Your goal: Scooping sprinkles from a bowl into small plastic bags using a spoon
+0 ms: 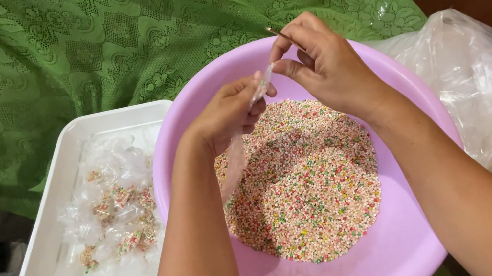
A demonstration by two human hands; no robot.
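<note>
Green lace cloth [46, 58] over bench, round pink plastic basin [411, 250] w/ multicolour beads [309, 194], white tray [45, 211], left hand [225, 115] & right hand [319, 59] both pinching small clear bag [261, 89]

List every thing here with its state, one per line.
Pink basin: upright, part filled with coloured puffed grains.
Small clear bag: pinched at its top by both hands, hanging over the grains.
Left hand: gripping the bag.
Right hand: gripping the bag and a thin stick.
White tray: holding filled little bags.
Big plastic bag: crumpled beside the basin.

bare forearms, no sleeves, unadorned hands [290, 84]
</note>
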